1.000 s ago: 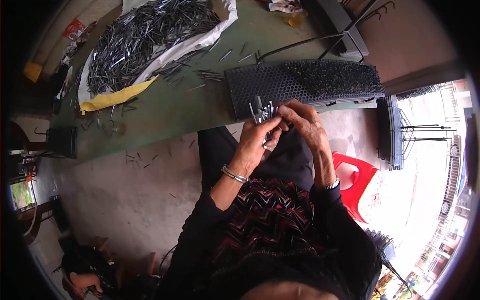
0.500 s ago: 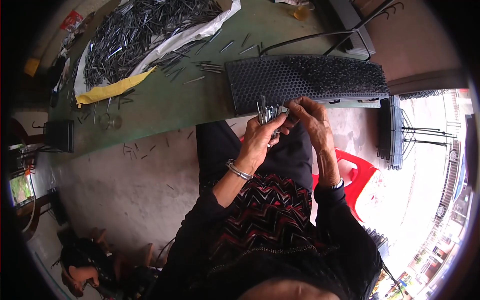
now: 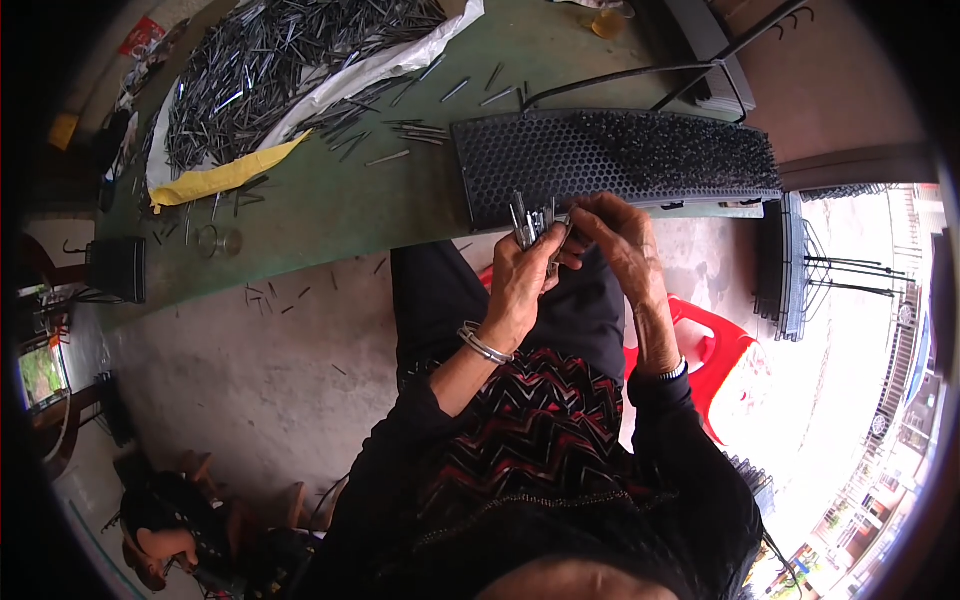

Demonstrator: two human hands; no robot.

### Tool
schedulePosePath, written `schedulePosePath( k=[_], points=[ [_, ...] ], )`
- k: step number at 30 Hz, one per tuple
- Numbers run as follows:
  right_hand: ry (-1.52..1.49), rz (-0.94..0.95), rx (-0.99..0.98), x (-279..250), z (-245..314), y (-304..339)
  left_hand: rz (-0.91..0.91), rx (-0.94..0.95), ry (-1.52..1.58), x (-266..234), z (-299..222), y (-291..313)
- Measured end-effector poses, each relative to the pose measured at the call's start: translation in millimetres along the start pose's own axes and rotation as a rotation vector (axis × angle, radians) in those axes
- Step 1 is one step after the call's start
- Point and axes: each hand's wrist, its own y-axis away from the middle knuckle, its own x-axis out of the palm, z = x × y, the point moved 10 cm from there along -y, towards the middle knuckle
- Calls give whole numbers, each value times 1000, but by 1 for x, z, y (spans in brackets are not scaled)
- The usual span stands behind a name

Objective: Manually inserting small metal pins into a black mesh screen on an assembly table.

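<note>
My left hand (image 3: 517, 288) is closed round a bundle of thin metal strips (image 3: 526, 224), whose ends stick up past the thumb. Close against it, my right hand (image 3: 630, 248) pinches with thumb and forefinger at the right side of the bundle; the fingertips hide what they hold, perhaps one strip. Just beyond both hands, a long black perforated plate (image 3: 512, 160) lies along the table's near edge. Its left part shows open round holes. Short dark pieces (image 3: 680, 150) stand densely over its right part.
On the green table (image 3: 400, 205), a large heap of dark strips (image 3: 300, 80) lies on a white and yellow sack (image 3: 228, 180). A small glass (image 3: 220, 241) stands near the left edge. Black racks (image 3: 790, 265) with rods are at the right. A red plastic stool (image 3: 715, 350) is beside my legs.
My left hand has turned slightly, and the strips in it have shifted and look bunched closer together. My right hand has barely moved at the bundle's side.
</note>
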Motion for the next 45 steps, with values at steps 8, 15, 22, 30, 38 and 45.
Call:
schedulePosePath(
  k=[8,15,22,30,38,45],
  points=[
    [-41,-8,-15,-4,0,-1,-46,31,-128,-2,-8,3],
    [-15,8,-65,-14,16,-8,11,17,-70,-3,-2,-2],
    [85,-404,-364,-54,56,-36,-2,-24,46,2,9,-13],
    [364,-539,-559,-50,56,-74,69,-95,234,11,15,-12],
    [615,-508,-570,-40,68,-77,40,-150,208,4,19,-9],
    [665,-372,-610,-33,75,-91,45,-149,206,9,14,-7]
  ],
)
